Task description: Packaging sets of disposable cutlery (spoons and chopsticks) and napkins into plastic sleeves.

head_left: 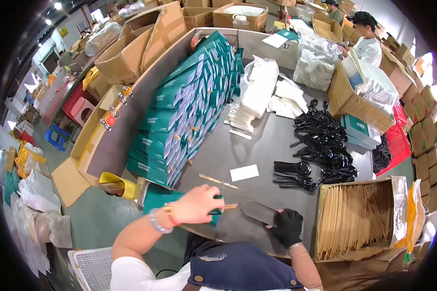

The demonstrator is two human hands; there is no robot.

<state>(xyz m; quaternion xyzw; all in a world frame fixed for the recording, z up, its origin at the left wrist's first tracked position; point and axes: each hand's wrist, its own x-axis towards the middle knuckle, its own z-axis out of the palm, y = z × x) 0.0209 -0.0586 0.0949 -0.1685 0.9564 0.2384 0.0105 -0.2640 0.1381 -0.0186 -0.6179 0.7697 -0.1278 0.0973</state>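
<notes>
My bare left hand (193, 207) is closed around a small green paper sleeve (217, 213). The ends of wooden chopsticks (231, 206) poke out of it toward the right. Beneath that hand a larger green sheet or packet (159, 198) lies at the table's near edge. My right hand (287, 228), in a black fingerless glove, grips a flat, dark grey, glossy strip with a rounded end (260, 212); its exact kind is unclear. A white card (244, 173) lies just beyond both hands. A thin wooden stick (218, 181) rests on the grey table nearby.
Stacked green printed sleeves (179, 111) fill the left side. White paper packets (260, 82) lie at the back. Black plastic spoons (325, 140) are heaped right. An open carton of chopsticks (354, 218) stands near right. A yellow container (117, 185) hangs at the left edge. Another person (366, 41) stands beyond.
</notes>
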